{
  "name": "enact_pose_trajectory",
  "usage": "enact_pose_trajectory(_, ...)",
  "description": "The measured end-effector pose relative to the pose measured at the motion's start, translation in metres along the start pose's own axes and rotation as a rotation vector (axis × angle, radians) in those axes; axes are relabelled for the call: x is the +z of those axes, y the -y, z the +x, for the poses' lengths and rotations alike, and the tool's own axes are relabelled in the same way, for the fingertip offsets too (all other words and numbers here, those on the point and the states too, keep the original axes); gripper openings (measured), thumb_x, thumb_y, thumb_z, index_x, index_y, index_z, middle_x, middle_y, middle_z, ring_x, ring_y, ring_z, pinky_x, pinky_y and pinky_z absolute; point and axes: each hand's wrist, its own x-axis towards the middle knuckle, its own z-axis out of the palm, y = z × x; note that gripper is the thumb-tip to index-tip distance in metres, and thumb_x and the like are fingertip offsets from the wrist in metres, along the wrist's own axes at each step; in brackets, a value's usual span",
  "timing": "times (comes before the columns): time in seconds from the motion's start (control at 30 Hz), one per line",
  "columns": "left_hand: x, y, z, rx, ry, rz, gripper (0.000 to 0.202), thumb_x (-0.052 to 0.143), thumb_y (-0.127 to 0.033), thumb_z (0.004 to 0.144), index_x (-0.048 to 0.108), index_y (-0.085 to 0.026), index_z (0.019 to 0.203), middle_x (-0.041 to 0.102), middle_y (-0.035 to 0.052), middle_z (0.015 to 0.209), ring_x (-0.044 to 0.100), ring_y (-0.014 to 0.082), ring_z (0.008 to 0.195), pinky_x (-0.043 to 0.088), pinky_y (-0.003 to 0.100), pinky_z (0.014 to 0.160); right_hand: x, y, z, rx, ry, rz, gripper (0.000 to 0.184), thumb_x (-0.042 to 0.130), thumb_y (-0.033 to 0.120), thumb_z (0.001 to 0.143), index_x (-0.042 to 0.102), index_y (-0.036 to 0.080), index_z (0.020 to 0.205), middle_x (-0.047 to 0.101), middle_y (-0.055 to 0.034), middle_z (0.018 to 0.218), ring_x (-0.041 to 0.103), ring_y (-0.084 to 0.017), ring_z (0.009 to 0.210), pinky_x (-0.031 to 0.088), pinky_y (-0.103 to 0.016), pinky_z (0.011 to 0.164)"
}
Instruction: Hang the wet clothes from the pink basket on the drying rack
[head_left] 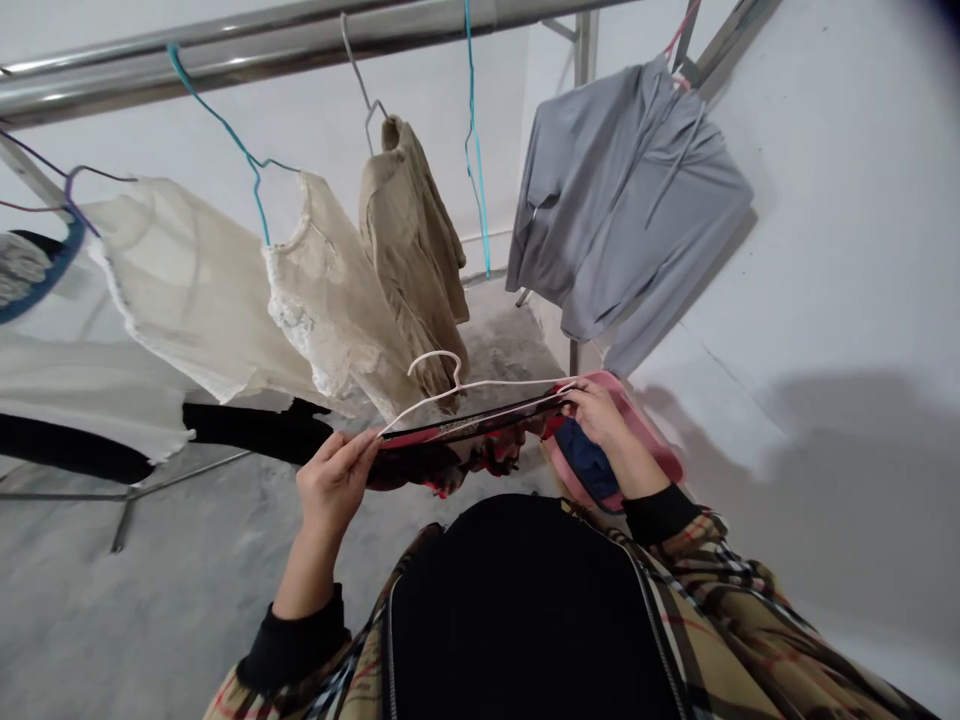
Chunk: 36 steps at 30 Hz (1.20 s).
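Observation:
In front of my chest, my left hand [335, 478] and my right hand [598, 415] stretch a black and red garment [491, 452] sideways by its black band. A pale wire clothes hanger [459, 387] lies along that band, its hook pointing up and away from me. My left fingers are closed where the garment's edge meets the hanger's left end. On the other side, my right thumb and fingers pinch the opposite edge at the hanger's right end. The garment's lower part hangs in folds below; its full shape is hidden.
Overhead runs a metal rail [262, 62] with cream tops [202, 280], a brown shirt [409, 235] and a bare blue hanger [474, 150]. A grey hooded top [615, 190] hangs at the right near the white wall. Below my right hand stands a pink basin [660, 440] with dark blue cloth [585, 458].

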Motion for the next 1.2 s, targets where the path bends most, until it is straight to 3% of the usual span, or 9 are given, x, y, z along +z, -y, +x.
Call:
enact_pose_trajectory(0.3, 0.005, 0.009, -0.009, 0.109, 0.043, 0.273, 0.017, 0.062, -0.030, 0.089, 0.077, -0.026, 0.094, 0.066, -0.0014, 0.072, 0.061, 0.0067, 0.062, 0.041, 0.013, 0.053, 0.003, 0.027, -0.004, -0.045, -0.090, -0.103, 0.026, 0.064, 0.018, 0.057, 0.065, 0.017, 0.083, 0.056, 0.0040, 0.063, 0.045, -0.006, 0.045, 0.033, -0.020, 0.042)
enact_pose_trajectory(0.47, 0.010, 0.007, -0.009, 0.011, 0.031, 0.136, 0.017, 0.062, -0.029, 0.089, 0.076, -0.024, 0.094, 0.066, -0.0008, 0.074, 0.061, 0.0070, 0.062, 0.043, 0.014, 0.056, -0.004, 0.059, -0.032, -0.256, 0.270, -0.420, 0.026, 0.068, 0.030, 0.073, 0.068, 0.020, 0.098, 0.064, -0.0016, 0.087, 0.048, -0.006, 0.049, 0.041, -0.022, 0.047)
enact_pose_trajectory(0.53, 0.009, 0.006, -0.005, -0.048, 0.033, 0.026, 0.017, 0.061, -0.030, 0.089, 0.076, -0.022, 0.092, 0.063, -0.0007, 0.071, 0.059, 0.0075, 0.060, 0.045, 0.016, 0.058, -0.012, 0.071, -0.037, -0.456, 0.275, -0.561, 0.030, 0.067, 0.035, 0.079, 0.069, 0.024, 0.106, 0.064, -0.0045, 0.105, 0.055, -0.009, 0.061, 0.048, -0.025, 0.057)
enact_pose_trajectory(0.63, 0.006, 0.005, 0.004, -0.083, 0.061, -0.105, 0.018, 0.061, -0.030, 0.088, 0.077, -0.021, 0.091, 0.060, -0.0006, 0.067, 0.057, 0.0085, 0.058, 0.046, 0.018, 0.057, -0.023, 0.081, -0.031, -0.682, 0.181, -0.775, 0.046, 0.070, 0.040, 0.078, 0.064, 0.028, 0.122, 0.057, -0.0068, 0.128, 0.059, -0.021, 0.106, 0.049, -0.036, 0.092)
enact_pose_trajectory(0.7, 0.004, 0.005, 0.011, -0.080, 0.075, -0.191, 0.017, 0.062, -0.028, 0.087, 0.076, -0.020, 0.090, 0.058, -0.0005, 0.064, 0.055, 0.0091, 0.057, 0.045, 0.019, 0.055, -0.028, 0.080, -0.027, -0.652, 0.279, -0.884, 0.048, 0.070, 0.041, 0.079, 0.063, 0.028, 0.125, 0.058, -0.0067, 0.131, 0.053, -0.026, 0.121, 0.041, -0.042, 0.104)
enact_pose_trajectory(0.83, 0.002, 0.002, 0.022, -0.076, 0.078, -0.315, 0.015, 0.063, -0.026, 0.084, 0.076, -0.019, 0.087, 0.058, -0.0002, 0.062, 0.054, 0.0100, 0.054, 0.045, 0.021, 0.053, -0.032, 0.079, -0.033, -0.524, 0.533, -0.915, 0.027, 0.056, 0.043, 0.089, 0.073, 0.024, 0.097, 0.071, -0.0066, 0.100, 0.064, -0.024, 0.095, 0.049, -0.039, 0.091)
enact_pose_trajectory(0.93, 0.005, -0.003, 0.025, -0.088, 0.048, -0.323, 0.014, 0.064, -0.026, 0.085, 0.076, -0.019, 0.086, 0.058, -0.0008, 0.060, 0.053, 0.0099, 0.053, 0.044, 0.020, 0.052, -0.036, 0.083, -0.049, -0.580, 0.460, -0.803, 0.031, 0.053, 0.048, 0.090, 0.073, 0.024, 0.089, 0.072, -0.0063, 0.092, 0.065, -0.023, 0.090, 0.051, -0.036, 0.087)
enact_pose_trajectory(1.03, 0.013, -0.010, 0.026, -0.088, 0.028, -0.311, 0.014, 0.064, -0.027, 0.085, 0.074, -0.018, 0.086, 0.061, -0.0007, 0.063, 0.055, 0.0101, 0.056, 0.045, 0.020, 0.054, -0.042, 0.092, -0.066, -0.635, 0.270, -0.672, 0.035, 0.057, 0.056, 0.085, 0.074, 0.025, 0.086, 0.074, -0.0062, 0.087, 0.068, -0.023, 0.083, 0.054, -0.035, 0.079)
enact_pose_trajectory(1.2, 0.028, -0.022, 0.025, -0.100, 0.002, -0.314, 0.033, 0.068, -0.037, 0.082, 0.068, -0.020, 0.110, 0.069, 0.0030, 0.082, 0.063, 0.0141, 0.072, 0.052, 0.025, 0.068, -0.060, 0.118, -0.091, -0.672, -0.023, -0.582, 0.036, 0.062, 0.062, 0.078, 0.073, 0.028, 0.074, 0.069, -0.0045, 0.065, 0.063, -0.021, 0.056, 0.051, -0.033, 0.052)
